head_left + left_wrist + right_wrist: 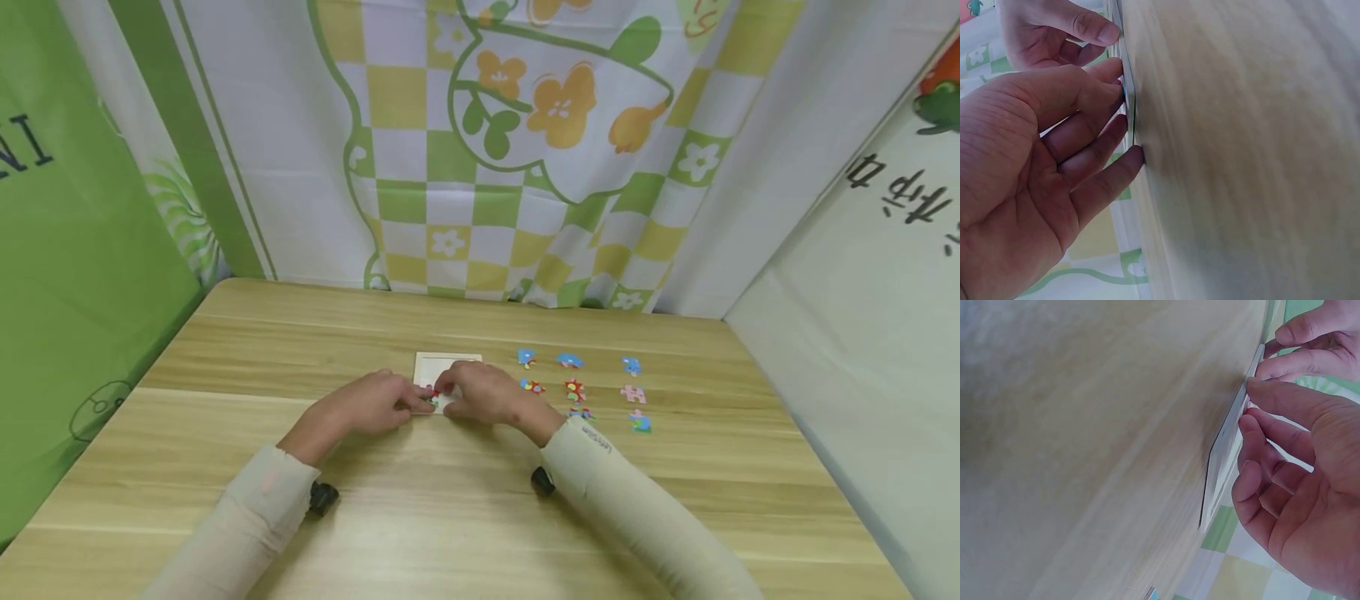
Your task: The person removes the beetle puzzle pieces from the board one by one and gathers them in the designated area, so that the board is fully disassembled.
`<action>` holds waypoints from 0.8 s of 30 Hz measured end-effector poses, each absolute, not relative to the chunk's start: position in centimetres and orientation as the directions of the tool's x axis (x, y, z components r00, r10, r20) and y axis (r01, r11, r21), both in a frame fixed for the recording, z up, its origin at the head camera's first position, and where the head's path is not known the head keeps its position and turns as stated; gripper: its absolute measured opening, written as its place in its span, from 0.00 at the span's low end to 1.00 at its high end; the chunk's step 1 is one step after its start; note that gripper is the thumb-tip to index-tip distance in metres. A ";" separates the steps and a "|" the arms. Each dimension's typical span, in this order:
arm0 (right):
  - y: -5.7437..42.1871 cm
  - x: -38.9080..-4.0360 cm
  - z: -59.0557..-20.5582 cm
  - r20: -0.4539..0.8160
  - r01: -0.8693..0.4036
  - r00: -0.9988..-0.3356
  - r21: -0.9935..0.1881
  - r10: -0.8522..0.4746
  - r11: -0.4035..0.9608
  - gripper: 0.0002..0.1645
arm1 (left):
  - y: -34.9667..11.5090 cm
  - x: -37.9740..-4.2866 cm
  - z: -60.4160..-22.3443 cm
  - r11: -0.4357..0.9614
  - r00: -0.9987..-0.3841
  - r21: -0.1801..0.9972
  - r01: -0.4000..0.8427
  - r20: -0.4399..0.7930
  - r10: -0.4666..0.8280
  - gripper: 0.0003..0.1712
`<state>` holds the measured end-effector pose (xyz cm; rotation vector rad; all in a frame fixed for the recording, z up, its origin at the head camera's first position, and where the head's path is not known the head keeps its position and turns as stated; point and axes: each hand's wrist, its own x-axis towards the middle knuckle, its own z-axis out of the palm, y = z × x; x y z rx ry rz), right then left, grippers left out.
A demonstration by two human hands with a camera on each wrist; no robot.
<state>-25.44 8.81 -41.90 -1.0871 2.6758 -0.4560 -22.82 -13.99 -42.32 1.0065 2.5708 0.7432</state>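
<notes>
A small pale puzzle board [450,357] with a raised rim lies on the table. My left hand [378,402] is at its near left corner, thumb and index fingertips pinching a small colourful puzzle piece [433,399]. The left wrist view shows the left hand [1054,137] with its other fingers along the board's edge. Over the board, my right hand [483,393] reaches in from the other side, its bent index finger by the same piece. The right hand's thumb [1272,394] touches the board's near edge, apart from the index tip. Fingers hide much of the piece.
Right of the board lie several loose pieces in rough rows, among them a blue piece [570,360], a red flower piece [574,390] and a pink piece [633,394]. A patterned curtain [525,208] hangs behind the wooden table [435,517].
</notes>
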 end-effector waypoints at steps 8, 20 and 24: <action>8.5 -25.7 -41.8 -0.108 -0.607 -0.715 -0.393 -0.691 0.690 0.20 | -14.5 -22.7 -42.5 0.625 -0.716 0.535 0.569 -0.053 0.696 0.21; 8.5 -25.7 -41.8 -0.138 -0.577 -0.725 -0.413 -0.675 0.704 0.20 | -14.6 -22.8 -42.7 0.705 -0.785 0.417 0.574 0.034 0.619 0.20; 8.5 -25.7 -41.8 -0.141 -0.574 -0.725 -0.417 -0.674 0.705 0.19 | -14.1 -23.1 -42.7 0.754 -0.827 0.376 0.539 0.064 0.559 0.17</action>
